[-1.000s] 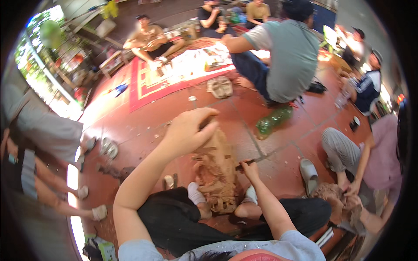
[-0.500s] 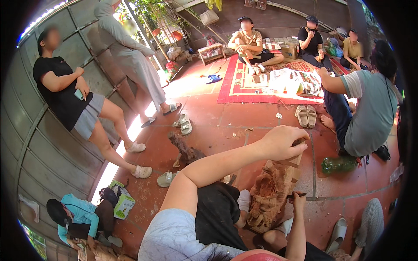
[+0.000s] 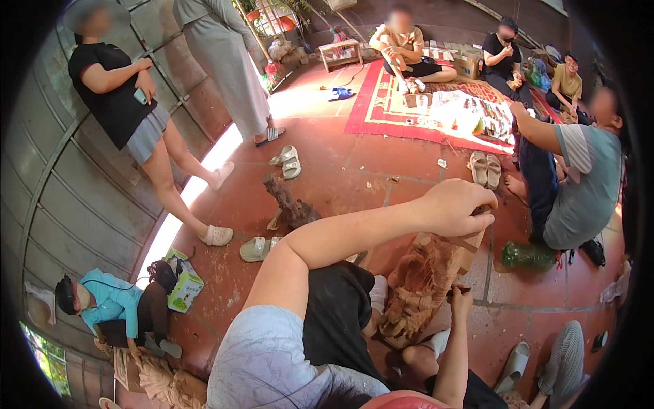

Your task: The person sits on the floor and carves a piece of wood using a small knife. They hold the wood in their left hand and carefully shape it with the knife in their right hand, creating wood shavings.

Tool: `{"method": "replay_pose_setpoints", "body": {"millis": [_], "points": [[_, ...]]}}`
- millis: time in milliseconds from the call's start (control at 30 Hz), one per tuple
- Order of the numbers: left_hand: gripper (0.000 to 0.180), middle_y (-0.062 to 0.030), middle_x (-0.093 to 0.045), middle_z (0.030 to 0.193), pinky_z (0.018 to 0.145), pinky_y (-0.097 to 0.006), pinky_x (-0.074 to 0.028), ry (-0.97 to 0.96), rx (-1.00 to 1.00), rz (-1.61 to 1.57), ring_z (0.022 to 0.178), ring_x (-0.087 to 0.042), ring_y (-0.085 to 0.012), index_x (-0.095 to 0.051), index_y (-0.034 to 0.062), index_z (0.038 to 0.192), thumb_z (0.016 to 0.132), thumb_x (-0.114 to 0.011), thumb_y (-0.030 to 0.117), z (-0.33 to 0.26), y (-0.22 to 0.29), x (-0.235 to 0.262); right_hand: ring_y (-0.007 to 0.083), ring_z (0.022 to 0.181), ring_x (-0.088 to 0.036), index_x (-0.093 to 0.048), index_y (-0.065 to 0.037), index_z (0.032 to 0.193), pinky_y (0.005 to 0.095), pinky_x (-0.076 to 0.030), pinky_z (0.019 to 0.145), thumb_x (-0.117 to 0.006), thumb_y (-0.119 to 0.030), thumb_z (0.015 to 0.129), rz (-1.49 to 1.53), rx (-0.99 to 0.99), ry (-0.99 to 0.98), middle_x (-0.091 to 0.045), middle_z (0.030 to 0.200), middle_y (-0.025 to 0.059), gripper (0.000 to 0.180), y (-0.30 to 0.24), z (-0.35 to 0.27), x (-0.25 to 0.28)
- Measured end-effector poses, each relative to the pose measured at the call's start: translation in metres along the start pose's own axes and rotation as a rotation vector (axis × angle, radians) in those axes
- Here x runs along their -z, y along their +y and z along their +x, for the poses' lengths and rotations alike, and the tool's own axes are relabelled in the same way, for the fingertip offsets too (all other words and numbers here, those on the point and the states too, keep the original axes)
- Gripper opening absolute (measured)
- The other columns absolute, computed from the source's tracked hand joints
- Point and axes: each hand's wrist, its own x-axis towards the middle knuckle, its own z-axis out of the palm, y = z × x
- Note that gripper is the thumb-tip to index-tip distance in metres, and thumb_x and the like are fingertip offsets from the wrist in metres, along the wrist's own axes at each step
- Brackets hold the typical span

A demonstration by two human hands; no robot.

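Observation:
A carved block of reddish-brown wood [image 3: 417,281] leans tilted between my legs, its face cut into deep, rough relief. My left hand [image 3: 463,206] is closed over its upper end, arm stretched across from the left. Beside the block's right edge, my right hand [image 3: 461,302] is closed around a small dark hand tool [image 3: 464,291]. Most of the tool is hidden in the fingers, and whether its tip touches the wood I cannot tell.
A gnarled piece of dark wood [image 3: 289,203] stands ahead on the red tile floor, near a loose sandal [image 3: 259,249]. A green plastic bottle [image 3: 528,256] lies to the right, near a seated person [image 3: 579,177]. Others sit around a red patterned rug [image 3: 368,116]; two people stand at left.
The view has shifted, so the surroundings sit differently. Both hands keep their holds on the block and the tool. The crouching person at lower left has raised their head.

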Motion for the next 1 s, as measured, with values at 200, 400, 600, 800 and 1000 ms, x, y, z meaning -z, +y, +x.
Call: {"method": "replay_pose_setpoints", "body": {"millis": [200,400,600,800,1000], "points": [[0.029,-0.0129,-0.064,0.084,0.073,-0.041,-0.048,-0.001,0.037,-0.004,0.080,-0.062,-0.0308,-0.063,0.0069,0.097,0.080,-0.056,0.029,-0.006,-0.003,0.001,0.0145,0.055,-0.058,-0.061,0.003,0.090,0.0261,-0.049,0.049,-0.052,-0.008,0.086,0.236,-0.026,-0.072,-0.062,0.076,0.0099,0.014,-0.020,-0.014,0.021],[0.029,-0.0129,-0.065,0.085,0.074,-0.041,-0.048,-0.029,0.031,-0.010,0.082,-0.062,-0.0308,-0.063,0.0076,0.097,0.080,-0.056,0.030,-0.003,-0.002,0.001,0.0145,0.056,-0.058,-0.063,0.004,0.089,0.0247,-0.048,0.047,-0.052,-0.006,0.085,0.104,-0.008,-0.032,-0.062,0.073,0.0098,0.015,-0.001,-0.005,0.001],[0.033,-0.0146,-0.064,0.098,0.079,-0.041,-0.048,-0.053,0.024,0.038,0.090,-0.062,-0.0318,-0.062,0.0071,0.105,0.081,-0.055,0.030,0.003,0.002,0.002,0.0150,0.059,-0.061,-0.064,0.003,0.087,0.0256,-0.049,0.049,-0.051,-0.009,0.086,0.172,-0.052,-0.051,-0.062,0.069,0.0085,0.018,-0.014,-0.006,0.024],[0.031,-0.0157,-0.064,0.100,0.081,-0.034,-0.048,-0.108,0.125,-0.010,0.093,-0.063,-0.0270,-0.060,0.0038,0.109,0.084,-0.055,0.022,0.000,0.001,0.008,0.0267,0.075,-0.065,-0.067,0.005,0.086,0.0387,-0.049,0.066,-0.057,-0.011,0.081,-0.295,0.215,0.091,-0.067,0.079,0.0179,0.019,-0.041,-0.033,-0.013],[0.032,-0.0145,-0.064,0.096,0.082,-0.032,-0.046,-0.120,0.129,-0.006,0.091,-0.062,-0.0250,-0.059,0.0016,0.108,0.082,-0.054,0.019,0.018,0.017,0.001,0.0135,0.053,-0.061,-0.067,0.000,0.086,0.0284,-0.050,0.053,-0.055,-0.020,0.083,0.024,-0.016,0.095,-0.068,0.079,0.0128,0.023,-0.008,-0.004,0.029]]}}
